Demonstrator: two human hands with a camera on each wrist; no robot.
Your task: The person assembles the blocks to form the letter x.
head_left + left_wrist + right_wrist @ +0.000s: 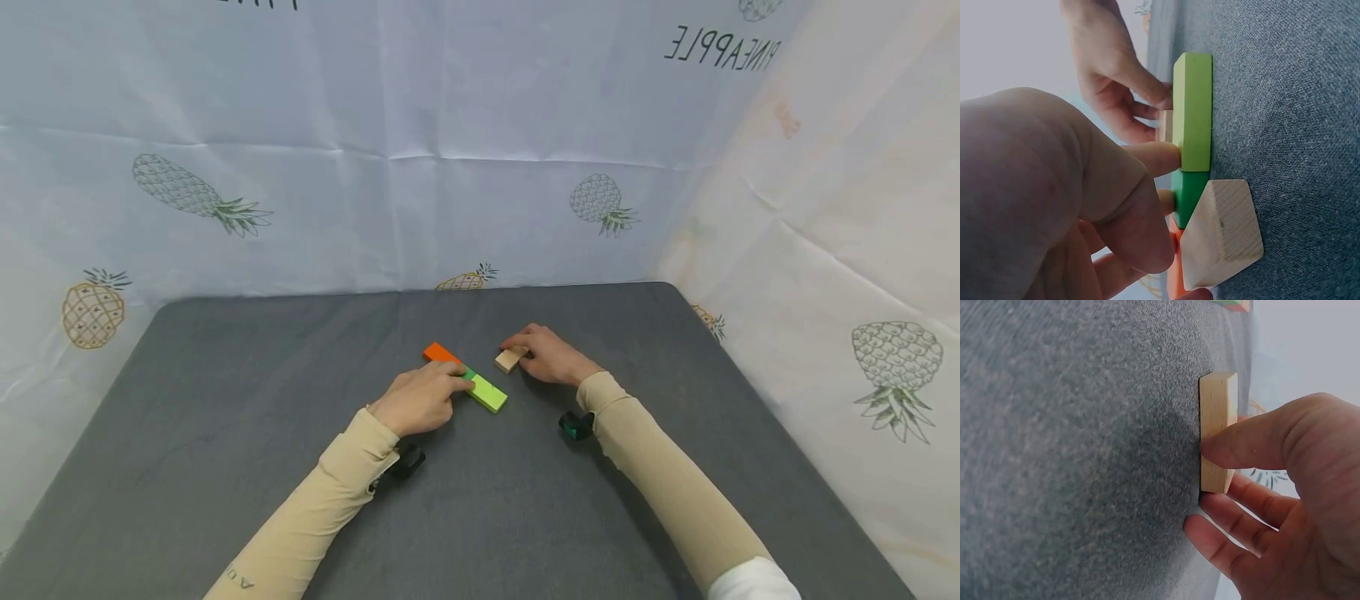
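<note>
Fingers of the right hand (551,357) have a plain wood block (1215,403) pinched, thumb on the near side, from what I can see on that wrist feed — the block is down on the grey surface (480,517), just right of a coloured row (483,388) and apart from it. Left hand (418,402) sits over that row with its fingers extended, slightly spread, and the fingertips are on the blocks. Row goes orange block (442,353), green block (1191,189), lime block (491,396), end to end, orange at the far left end. I've also got an angled wood block (1232,231) on the left wrist cam, just beside the green and orange ones — tbh I can't tell if the left thumb touches it.
</note>
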